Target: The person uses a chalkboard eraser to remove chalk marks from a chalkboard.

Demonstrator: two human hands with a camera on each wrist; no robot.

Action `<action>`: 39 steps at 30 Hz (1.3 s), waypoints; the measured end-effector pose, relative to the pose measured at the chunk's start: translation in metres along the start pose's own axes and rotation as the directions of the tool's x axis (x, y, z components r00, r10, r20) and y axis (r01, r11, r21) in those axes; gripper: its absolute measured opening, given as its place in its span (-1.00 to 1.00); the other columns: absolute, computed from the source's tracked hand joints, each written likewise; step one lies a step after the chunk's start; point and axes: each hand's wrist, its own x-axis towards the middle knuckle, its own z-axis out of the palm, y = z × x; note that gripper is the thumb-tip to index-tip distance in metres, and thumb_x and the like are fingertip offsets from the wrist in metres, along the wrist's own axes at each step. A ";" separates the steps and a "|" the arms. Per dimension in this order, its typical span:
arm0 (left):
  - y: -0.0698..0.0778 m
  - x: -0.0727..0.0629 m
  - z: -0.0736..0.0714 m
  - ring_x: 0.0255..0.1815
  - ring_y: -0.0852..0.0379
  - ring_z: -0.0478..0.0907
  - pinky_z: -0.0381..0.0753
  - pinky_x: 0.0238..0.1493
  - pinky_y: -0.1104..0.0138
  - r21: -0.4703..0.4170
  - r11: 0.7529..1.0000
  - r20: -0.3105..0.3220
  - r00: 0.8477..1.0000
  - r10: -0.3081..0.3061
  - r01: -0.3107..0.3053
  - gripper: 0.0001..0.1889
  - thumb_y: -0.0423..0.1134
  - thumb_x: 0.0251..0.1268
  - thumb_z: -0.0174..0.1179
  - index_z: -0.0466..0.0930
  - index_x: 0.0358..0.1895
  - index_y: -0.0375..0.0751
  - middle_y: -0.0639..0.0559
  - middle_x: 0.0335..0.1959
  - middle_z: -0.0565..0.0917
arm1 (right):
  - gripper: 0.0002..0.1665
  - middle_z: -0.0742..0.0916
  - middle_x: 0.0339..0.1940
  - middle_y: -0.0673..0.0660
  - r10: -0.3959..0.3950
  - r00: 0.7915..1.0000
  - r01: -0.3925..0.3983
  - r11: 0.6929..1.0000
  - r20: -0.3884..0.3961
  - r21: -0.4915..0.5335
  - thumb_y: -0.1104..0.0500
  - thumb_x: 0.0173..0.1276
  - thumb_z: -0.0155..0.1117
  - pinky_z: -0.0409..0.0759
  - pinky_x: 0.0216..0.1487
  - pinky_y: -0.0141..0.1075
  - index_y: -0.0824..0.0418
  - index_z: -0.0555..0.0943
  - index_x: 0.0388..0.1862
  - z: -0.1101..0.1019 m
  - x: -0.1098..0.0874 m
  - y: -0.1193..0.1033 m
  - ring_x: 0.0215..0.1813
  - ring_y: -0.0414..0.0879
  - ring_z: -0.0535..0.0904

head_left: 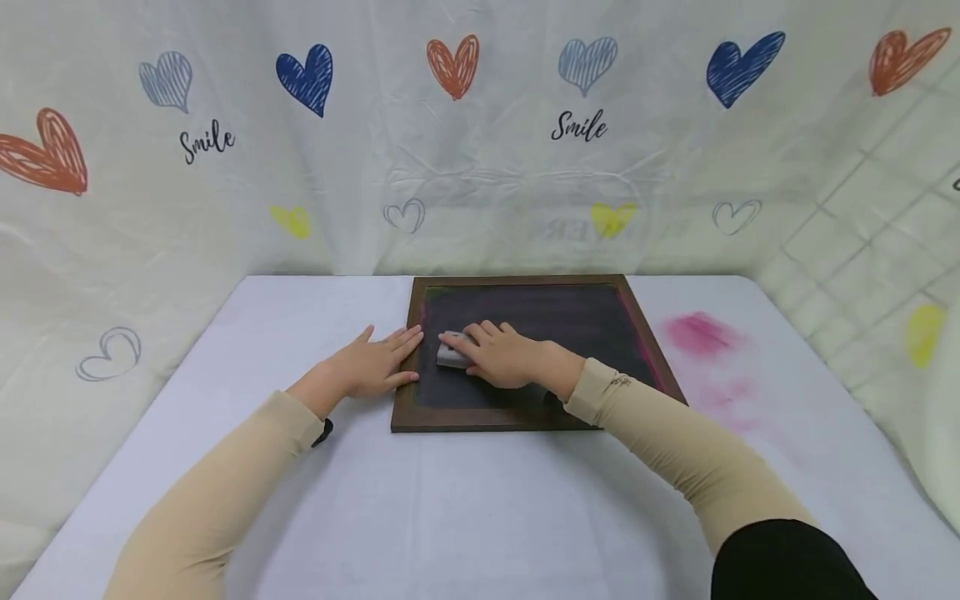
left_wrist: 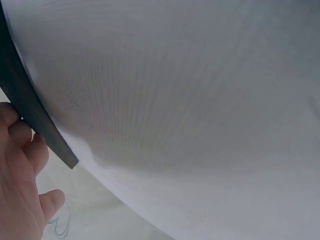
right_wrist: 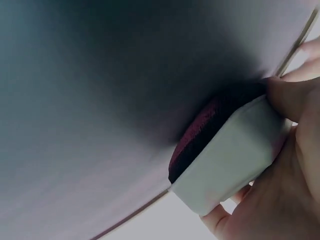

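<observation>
A framed chalkboard [head_left: 532, 304] with a brown wooden frame lies flat on the white-covered table. Over its left half, my right hand [head_left: 504, 357] grips a white board eraser [head_left: 452, 357]. In the right wrist view, the dark felt pad [right_wrist: 196, 135] of the eraser, tinged pink, is down on the board, with fingers and thumb around the white body. My left hand [head_left: 369, 365] reaches the left side of the frame, its fingers spread and fairly straight. The left wrist view shows those fingertips [left_wrist: 36, 150] against the frame edge [left_wrist: 37, 107].
Pink chalk smudges [head_left: 702, 335] mark the tablecloth [head_left: 480, 508] right of the board. Pink and faint green traces run along the inner edges of the frame. Behind the table hangs a white curtain [head_left: 495, 150] with printed hearts.
</observation>
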 end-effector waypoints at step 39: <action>0.000 0.001 0.003 0.65 -0.04 -0.01 -0.13 0.52 -0.28 0.036 0.999 -0.019 1.000 -0.002 0.002 -0.17 0.24 0.64 -0.16 -0.12 0.68 -0.23 -0.10 0.69 -0.05 | -0.23 0.39 0.44 0.36 0.081 0.994 -0.080 0.997 -0.075 0.012 0.00 0.68 0.03 0.41 0.29 0.18 0.08 0.02 0.72 0.010 -0.023 -0.014 0.41 0.26 0.34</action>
